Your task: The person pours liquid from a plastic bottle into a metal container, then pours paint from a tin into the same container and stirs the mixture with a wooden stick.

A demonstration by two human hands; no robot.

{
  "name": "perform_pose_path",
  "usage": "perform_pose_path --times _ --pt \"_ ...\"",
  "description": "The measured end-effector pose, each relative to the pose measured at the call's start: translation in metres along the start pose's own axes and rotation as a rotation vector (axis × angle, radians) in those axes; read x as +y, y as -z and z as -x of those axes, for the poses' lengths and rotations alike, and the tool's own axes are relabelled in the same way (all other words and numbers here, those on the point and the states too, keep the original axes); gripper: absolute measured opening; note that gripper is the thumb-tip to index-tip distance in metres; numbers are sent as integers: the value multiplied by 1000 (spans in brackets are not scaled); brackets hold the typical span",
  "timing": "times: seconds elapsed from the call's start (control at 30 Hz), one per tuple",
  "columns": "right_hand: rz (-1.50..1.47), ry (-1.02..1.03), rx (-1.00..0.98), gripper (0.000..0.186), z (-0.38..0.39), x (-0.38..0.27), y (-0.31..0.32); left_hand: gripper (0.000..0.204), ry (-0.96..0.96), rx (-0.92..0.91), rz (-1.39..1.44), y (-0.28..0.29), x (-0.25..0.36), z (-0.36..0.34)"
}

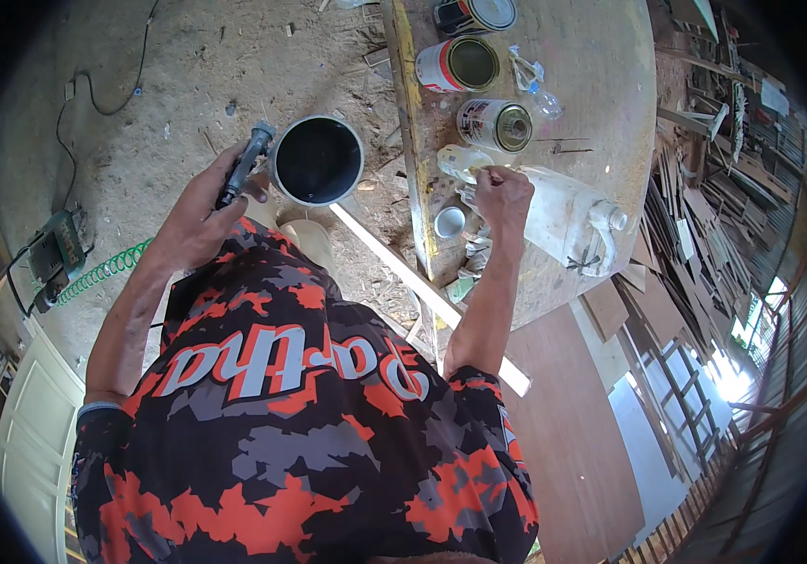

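Observation:
My left hand is wrapped around a grey metal tool, seemingly a spray gun, with a wide open-topped cup attached, dark inside. My right hand is over the table, fingers pinched beside a small pale-yellow container; what they grip is unclear. A large translucent plastic jug lies beside that hand, and a small white cup stands just left of its wrist. Three cans stand farther back: one dark, one red-and-white, one with a pale label.
The worn wooden table occupies the right of centre. A compressor with green coiled hose sits on the littered floor at left, near a white door panel. Stacked boards line the right; a long pale strip runs diagonally below the table's edge.

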State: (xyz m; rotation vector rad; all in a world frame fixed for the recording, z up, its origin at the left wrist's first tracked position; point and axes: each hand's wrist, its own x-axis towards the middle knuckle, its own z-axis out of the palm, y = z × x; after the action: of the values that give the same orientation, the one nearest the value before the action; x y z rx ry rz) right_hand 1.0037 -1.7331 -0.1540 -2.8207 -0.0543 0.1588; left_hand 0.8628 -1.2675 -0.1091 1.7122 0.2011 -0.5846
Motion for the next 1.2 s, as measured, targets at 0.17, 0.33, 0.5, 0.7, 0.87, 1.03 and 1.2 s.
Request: perform_pose_path --times 0.17,0.33,0.5,0.7,0.87,1.03,1.2 --pt "67 42 112 17 1 8 -3 74 -20 14 13 -2 2 0" --pt "-22 1 85 18 0 10 -6 73 -1 -13 9 0 2 -2" --pt "12 -37 -43 17 0 1 -2 74 22 6 41 -3 9 1" --pt "26 -40 -25 16 0 -3 -1 75 36 5 59 -1 6 3" --pt "15 14 125 16 -1 5 -9 75 42 0 62 0 7 2" --pt "-86 -29 38 18 1 -2 -5 74 40 14 54 0 8 2" --pt "9 -41 13 19 1 0 -3 73 13 18 59 -1 4 1"
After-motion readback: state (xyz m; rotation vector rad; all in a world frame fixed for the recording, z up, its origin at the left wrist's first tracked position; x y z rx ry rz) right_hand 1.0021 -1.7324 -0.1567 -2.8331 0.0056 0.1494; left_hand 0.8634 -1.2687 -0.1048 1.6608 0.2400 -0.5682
